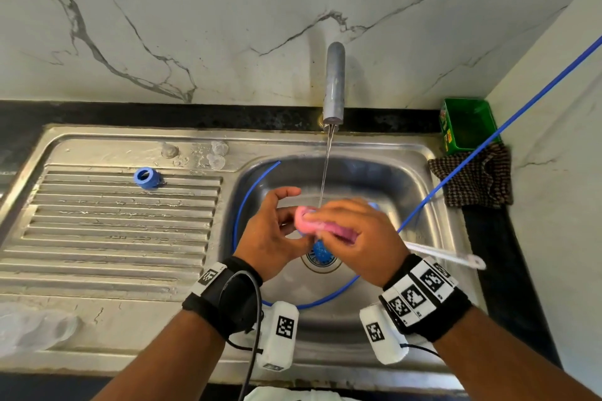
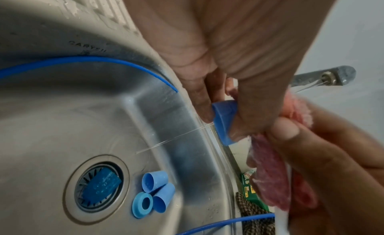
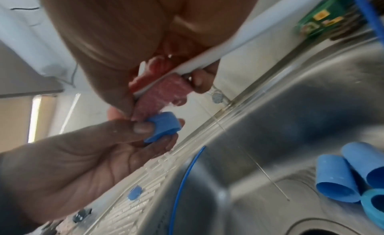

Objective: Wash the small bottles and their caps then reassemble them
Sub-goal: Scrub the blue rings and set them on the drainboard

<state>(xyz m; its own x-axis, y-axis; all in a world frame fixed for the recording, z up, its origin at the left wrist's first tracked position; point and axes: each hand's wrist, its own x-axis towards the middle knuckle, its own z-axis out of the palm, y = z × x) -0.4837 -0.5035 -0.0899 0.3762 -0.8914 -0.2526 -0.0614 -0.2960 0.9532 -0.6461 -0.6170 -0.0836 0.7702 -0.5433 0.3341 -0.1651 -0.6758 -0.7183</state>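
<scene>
Over the sink basin (image 1: 391,179), under the running tap (image 1: 334,85), my left hand (image 1: 277,228) pinches a small blue cap (image 2: 224,120) between thumb and fingers. My right hand (image 1: 355,234) grips a pink brush (image 1: 312,221) by its white handle (image 1: 446,257) and presses the bristles against the cap (image 3: 164,126). Two blue cone caps (image 2: 154,181) and a blue ring (image 2: 142,204) lie on the basin floor beside the drain. Another blue cap (image 1: 147,178) sits on the drainboard. Small clear bottles (image 1: 219,147) stand behind it.
A thin blue tube (image 1: 488,137) runs from the upper right and loops round the basin. A green box (image 1: 465,127) and a checked cloth (image 1: 472,179) sit at the right rear corner. A blue strainer (image 2: 99,182) sits in the drain. Clear plastic (image 1: 32,325) lies front left.
</scene>
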